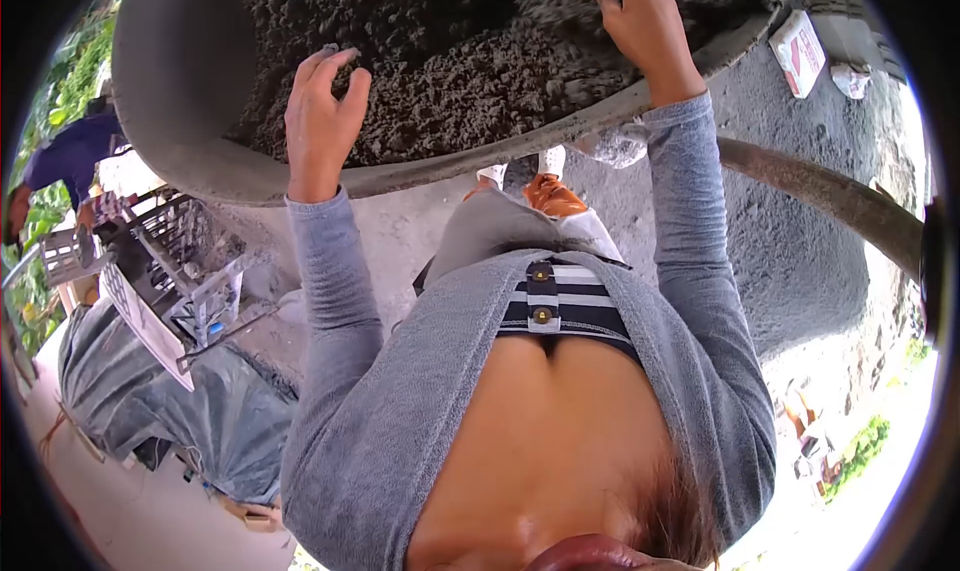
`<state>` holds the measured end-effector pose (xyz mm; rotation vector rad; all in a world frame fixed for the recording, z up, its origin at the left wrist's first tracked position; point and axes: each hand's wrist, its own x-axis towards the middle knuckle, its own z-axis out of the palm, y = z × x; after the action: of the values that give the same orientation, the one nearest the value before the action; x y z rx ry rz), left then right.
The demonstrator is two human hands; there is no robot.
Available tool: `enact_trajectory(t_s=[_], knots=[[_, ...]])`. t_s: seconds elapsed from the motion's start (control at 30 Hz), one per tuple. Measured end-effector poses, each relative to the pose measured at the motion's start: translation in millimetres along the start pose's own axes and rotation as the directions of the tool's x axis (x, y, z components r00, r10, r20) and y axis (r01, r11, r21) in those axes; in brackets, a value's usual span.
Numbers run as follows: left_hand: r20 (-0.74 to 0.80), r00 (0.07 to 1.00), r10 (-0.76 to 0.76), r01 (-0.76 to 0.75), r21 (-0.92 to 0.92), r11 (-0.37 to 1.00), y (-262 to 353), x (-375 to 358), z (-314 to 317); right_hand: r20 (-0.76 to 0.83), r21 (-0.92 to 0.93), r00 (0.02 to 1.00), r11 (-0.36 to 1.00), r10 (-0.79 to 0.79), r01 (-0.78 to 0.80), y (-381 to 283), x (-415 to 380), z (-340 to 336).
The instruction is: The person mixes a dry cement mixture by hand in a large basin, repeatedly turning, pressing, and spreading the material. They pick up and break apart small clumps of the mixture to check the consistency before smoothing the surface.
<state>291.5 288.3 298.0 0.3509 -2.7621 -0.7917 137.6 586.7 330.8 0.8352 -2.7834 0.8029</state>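
A wide, shallow container (190, 91) with a curved rim holds a dark grey, crumbly, damp-looking mix (430, 101). Over its near rim reaches my left hand (325, 111), thumb and fingers apart and slightly bent, nothing visible in it. Its fingertips are smudged grey. Farther right, my right hand (648, 21) is over the mix, with its fingers partly cut off by the top edge of the view. Something greyish shows at its fingertips, perhaps a clump of the mix, but I cannot make it out. The mix just left of that hand looks blurred.
A thick wooden pole (830, 191) slants at the right of the container. A white printed bag (798, 54) lies at upper right. On the left are a grey tarp (180, 401), a metal frame (215, 296) and another person in dark blue (75, 156).
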Motion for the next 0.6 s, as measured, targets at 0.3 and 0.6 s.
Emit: enact_trajectory(t_s=[0.3, 0.6], knots=[[0.225, 0.964, 0.142, -0.15, 0.021, 0.988, -1, 5, 17, -0.055, 0.078, 0.982, 0.98, -0.178, 0.182, 27, -13, 28], [0.272, 0.961, 0.052, -0.055, 0.005, 0.998, -66, 6, 23, 0.034, 0.162, 0.95, 0.94, -0.309, 0.3, 24, -21, 27]])
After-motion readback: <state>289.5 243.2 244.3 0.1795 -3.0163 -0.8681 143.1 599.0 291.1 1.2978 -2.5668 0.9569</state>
